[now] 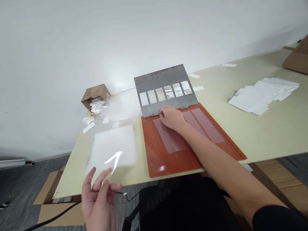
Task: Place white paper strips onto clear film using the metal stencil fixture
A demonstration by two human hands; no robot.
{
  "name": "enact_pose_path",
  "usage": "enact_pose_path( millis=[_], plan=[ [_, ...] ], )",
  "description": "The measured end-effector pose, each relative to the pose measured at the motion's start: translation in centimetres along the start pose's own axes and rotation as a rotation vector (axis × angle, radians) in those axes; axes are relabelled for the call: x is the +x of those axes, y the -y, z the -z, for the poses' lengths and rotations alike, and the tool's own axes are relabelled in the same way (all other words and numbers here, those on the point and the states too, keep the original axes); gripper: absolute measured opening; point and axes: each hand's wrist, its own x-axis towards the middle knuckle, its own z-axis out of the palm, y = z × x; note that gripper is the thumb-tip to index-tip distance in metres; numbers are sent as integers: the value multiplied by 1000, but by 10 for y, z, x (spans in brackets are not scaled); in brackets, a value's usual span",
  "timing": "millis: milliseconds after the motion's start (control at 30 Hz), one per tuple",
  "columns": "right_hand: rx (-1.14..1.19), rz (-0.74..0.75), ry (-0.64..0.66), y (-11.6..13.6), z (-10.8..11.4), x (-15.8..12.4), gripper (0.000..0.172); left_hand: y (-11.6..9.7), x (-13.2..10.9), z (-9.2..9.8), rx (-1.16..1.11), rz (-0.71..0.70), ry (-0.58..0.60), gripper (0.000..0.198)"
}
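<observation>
While the right hand (172, 118) rests palm-down with fingers lightly curled, gripping nothing, on the film strips (170, 136) on the orange board (153, 149), below the raised steel stencil (161, 79), the left hand (99, 207) stands open and apparently empty, near the translucent sheet (112, 142).

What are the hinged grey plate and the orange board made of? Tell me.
The grey plate looks like bare, dull sheet metal, probably steel, given the rusty brown stains along its top edge. The orange board looks like glossy plastic or coated sheet, with a bright glare near its lower edge; the look leaves that open.
</observation>
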Motion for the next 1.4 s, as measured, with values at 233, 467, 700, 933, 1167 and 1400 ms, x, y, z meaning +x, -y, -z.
enact_pose_path(
  millis=[233, 467, 700, 933, 1167, 1400],
  plan=[
    [24, 243, 86, -14, 8, -14, 17, -12, 67, -54, -275, 196, -157, 35],
    [-35, 237, 67, -11, 3, -18, 22, -15, 158, -118, -168, 207, -217, 38],
    [-63, 240, 65, -9, 3, -18, 24, 9, 210, -169, 206, 59, -123, 39],
    [-68, 246, 75, -10, 6, -21, 25, 21, 218, -174, 756, -191, -68, 47],
    [-62, 244, 72, -10, 6, -22, 24, 26, 222, -170, 1171, -390, 176, 39],
    [-71, 262, 68, -10, 4, -23, 22, 22, 218, -172, 1203, -514, 345, 39]
  ],
)
